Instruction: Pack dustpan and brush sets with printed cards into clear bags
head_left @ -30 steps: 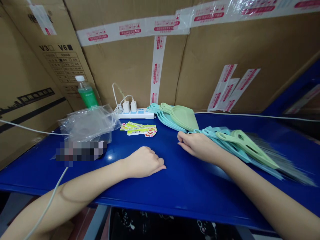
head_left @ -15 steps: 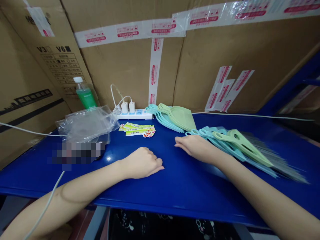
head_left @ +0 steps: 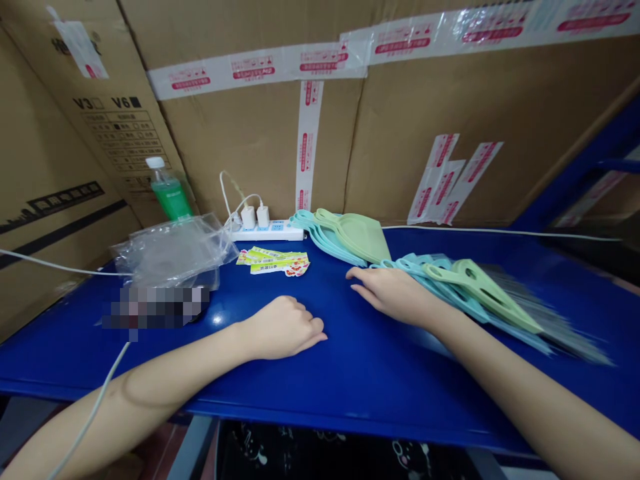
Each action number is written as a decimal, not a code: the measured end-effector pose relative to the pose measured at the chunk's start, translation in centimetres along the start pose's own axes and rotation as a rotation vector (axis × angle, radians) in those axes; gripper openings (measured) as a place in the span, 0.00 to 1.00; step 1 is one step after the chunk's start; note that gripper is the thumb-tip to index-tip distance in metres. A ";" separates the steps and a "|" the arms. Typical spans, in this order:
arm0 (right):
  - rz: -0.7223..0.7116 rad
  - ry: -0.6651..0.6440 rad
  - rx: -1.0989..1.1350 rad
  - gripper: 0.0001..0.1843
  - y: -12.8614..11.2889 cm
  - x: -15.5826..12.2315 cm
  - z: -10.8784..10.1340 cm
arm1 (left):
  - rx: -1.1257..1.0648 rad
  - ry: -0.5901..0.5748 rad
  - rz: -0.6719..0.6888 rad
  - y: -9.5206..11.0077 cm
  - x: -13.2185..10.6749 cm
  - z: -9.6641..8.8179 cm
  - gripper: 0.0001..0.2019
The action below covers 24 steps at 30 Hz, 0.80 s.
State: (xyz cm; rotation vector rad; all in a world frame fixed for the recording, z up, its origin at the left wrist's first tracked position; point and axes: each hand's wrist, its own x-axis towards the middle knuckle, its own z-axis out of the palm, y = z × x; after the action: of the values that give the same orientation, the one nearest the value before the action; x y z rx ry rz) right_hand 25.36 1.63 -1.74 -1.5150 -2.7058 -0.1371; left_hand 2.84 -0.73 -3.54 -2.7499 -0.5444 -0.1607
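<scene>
One bare left hand (head_left: pixel 287 328) lay fisted, mid-frame, one right hand (head_left: pixel 395 293), thumb and forefinger apart, beside green and blue plastic brushes (head_left: pixel 469 287), right.

Cardboard (head_left: pixel 240 133), bottle (head_left: pixel 173 197), power strip (head_left: pixel 287 233) at the back of my blue table (head_left: pixel 370 387).
Red-and-white printed tape (head_left: pixel 306 140) runs across and down the cardboard facing me; V3/V6 box (head_left: pixel 115 137) on my left, V6 ticked. Bottle white-capped, green, just in front of that box. Two white chargers (head_left: pixel 248 219) plugged into the strip, leads looping up. White cable (head_left: pixel 500 231) along the back, right side. Dark cartoon-print cloth (head_left: pixel 300 453) below the table edge.
</scene>
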 end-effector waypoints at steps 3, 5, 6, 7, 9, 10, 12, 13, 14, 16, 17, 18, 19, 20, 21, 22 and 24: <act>0.044 0.015 -0.036 0.15 0.0 0.0 0.0 | -0.001 -0.011 -0.004 0.0 0.0 0.0 0.16; 0.084 -0.006 -0.045 0.17 -0.1 0.1 0.0 | -0.001 -0.022 -0.008 0.0 0.0 -0.1 0.15; 0.104 -0.021 -0.045 0.18 -0.2 0.1 -0.1 | -0.001 -0.027 -0.009 0.0 0.0 -0.1 0.15; 0.125 -0.035 -0.044 0.18 -0.2 0.1 -0.1 | -0.001 -0.032 -0.010 0.1 0.0 -0.1 0.15; 0.160 -0.058 -0.039 0.20 -0.3 0.2 -0.2 | -0.001 -0.040 -0.011 0.1 0.1 -0.2 0.15; 0.174 -0.066 -0.041 0.20 -0.3 0.2 -0.2 | -0.001 -0.040 -0.011 0.0 0.1 -0.2 0.15; 0.197 -0.077 -0.066 0.21 -0.4 0.3 -0.1 | 0.000 -0.036 -0.012 0.0 0.1 -0.2 0.15; 0.208 -0.080 -0.091 0.22 -0.5 0.3 -0.1 | 0.001 -0.032 -0.011 0.0 0.1 -0.1 0.15; 0.216 -0.082 -0.122 0.22 -0.5 0.4 0.0 | 0.001 -0.027 -0.010 0.0 0.1 -0.1 0.15; 0.225 -0.082 -0.182 0.23 -0.7 0.5 0.1 | 0.002 -0.018 -0.010 0.0 0.0 -0.1 0.15; 0.229 -0.080 -0.204 0.23 -0.8 0.6 0.2 | 0.002 -0.014 -0.009 0.0 0.0 -0.1 0.15; 0.233 -0.079 -0.216 0.23 -1.0 0.6 0.2 | 0.003 -0.011 -0.008 0.0 0.0 -0.1 0.15; 0.240 -0.078 -0.220 0.23 -1.1 0.7 0.3 | 0.004 -0.007 -0.007 0.0 0.0 -0.1 0.15; 0.249 -0.078 -0.220 0.23 -1.2 0.8 0.4 | 0.005 -0.004 -0.006 0.0 0.0 -0.1 0.15; 0.257 -0.080 -0.218 0.23 -1.2 0.8 0.4 | 0.005 0.000 -0.005 0.0 0.0 0.0 0.15; 0.264 -0.081 -0.215 0.23 -1.3 0.9 0.5 | 0.004 0.004 -0.004 0.0 0.0 0.0 0.15; 0.275 -0.082 -0.206 0.22 -1.4 1.0 0.6 | -0.002 0.014 -0.003 0.0 0.0 0.1 0.16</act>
State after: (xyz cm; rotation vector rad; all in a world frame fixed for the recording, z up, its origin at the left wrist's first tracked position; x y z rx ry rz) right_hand 23.65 1.81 -2.32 -1.9728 -2.5751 -0.3615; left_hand 2.88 -0.72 -3.59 -2.7478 -0.5449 -0.1810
